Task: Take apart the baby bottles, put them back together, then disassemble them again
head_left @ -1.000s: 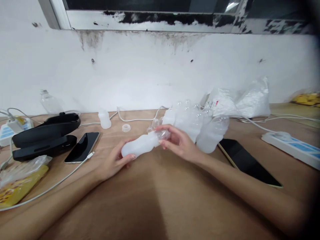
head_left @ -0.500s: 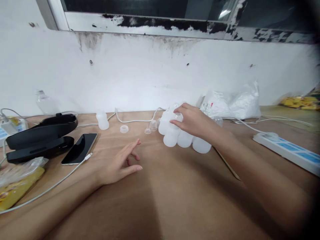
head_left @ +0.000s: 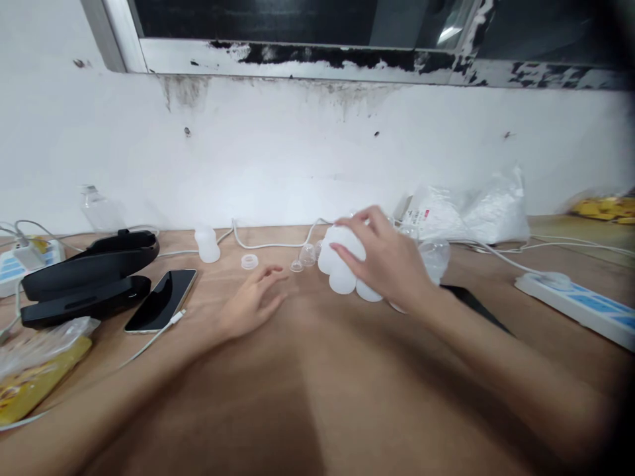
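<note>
Over a cluster of milky white plastic bottles [head_left: 342,281], my right hand [head_left: 389,258] curls its thumb and fingers round one white bottle [head_left: 351,242]. That hand hides part of the cluster. Left of it, my left hand [head_left: 254,303] hovers low over the table, fingers apart and holding nothing. Just beyond its fingertips lie a white ring [head_left: 249,262], a small clear nipple-shaped piece [head_left: 296,266] and a clear dome cap [head_left: 307,254]. A single white bottle [head_left: 207,244] stands upright near the wall. More clear caps [head_left: 435,258] sit right of the cluster.
A phone [head_left: 163,301], a white cable [head_left: 176,317], a black case [head_left: 94,271] and a yellow packet [head_left: 42,370] lie on the left. At right are a white plastic bag [head_left: 466,211], a power strip [head_left: 580,304] and a dark flat object [head_left: 473,307].
My right hand has shifted from a clear cap above the cluster to a grip round a white bottle. My left hand has moved slightly forward, towards the small clear pieces. The view has tilted slightly.
</note>
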The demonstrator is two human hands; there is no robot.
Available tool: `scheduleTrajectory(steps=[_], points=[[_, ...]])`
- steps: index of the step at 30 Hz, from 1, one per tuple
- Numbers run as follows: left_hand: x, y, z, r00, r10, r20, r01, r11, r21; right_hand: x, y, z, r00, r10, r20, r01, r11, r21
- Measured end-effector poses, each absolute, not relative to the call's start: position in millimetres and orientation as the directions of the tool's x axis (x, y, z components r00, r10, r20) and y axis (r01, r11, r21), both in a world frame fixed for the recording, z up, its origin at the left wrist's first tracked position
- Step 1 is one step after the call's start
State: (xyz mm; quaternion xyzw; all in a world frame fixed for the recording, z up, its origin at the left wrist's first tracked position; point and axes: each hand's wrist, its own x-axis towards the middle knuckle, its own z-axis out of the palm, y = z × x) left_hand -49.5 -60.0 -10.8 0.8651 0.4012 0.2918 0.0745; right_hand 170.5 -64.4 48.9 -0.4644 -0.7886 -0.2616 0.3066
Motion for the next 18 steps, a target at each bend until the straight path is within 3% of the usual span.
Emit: scheduleTrajectory(steps=[2, 5, 7, 10, 18], points=[[-29, -25, -5, 0.509, 0.739, 0.442, 0.699, -0.654, 0.289, 158, -82, 25, -0.549, 0.462, 0.697, 0.719, 0.686, 0.111], [7, 32, 1, 0.516, 0.741, 0.43, 0.714, -0.649, 0.262, 146, -101, -14, -0.78, 0.379, 0.497, 0.48, 0.873, 0.089], [28, 64, -1, 0.547, 0.732, 0.406, 0.703, -0.665, 0.252, 142, -105, -29, -0.837, 0.41, 0.364, 0.439, 0.898, -0.002], [44, 91, -10, 0.61, 0.704, 0.364, 0.664, -0.705, 0.25, 141, -103, -32, -0.826, 0.482, 0.293, 0.471, 0.875, -0.111], [29, 94, -23, 0.659, 0.665, 0.35, 0.604, -0.746, 0.282, 142, -102, -29, -0.828, 0.503, 0.247, 0.487, 0.864, -0.127]])
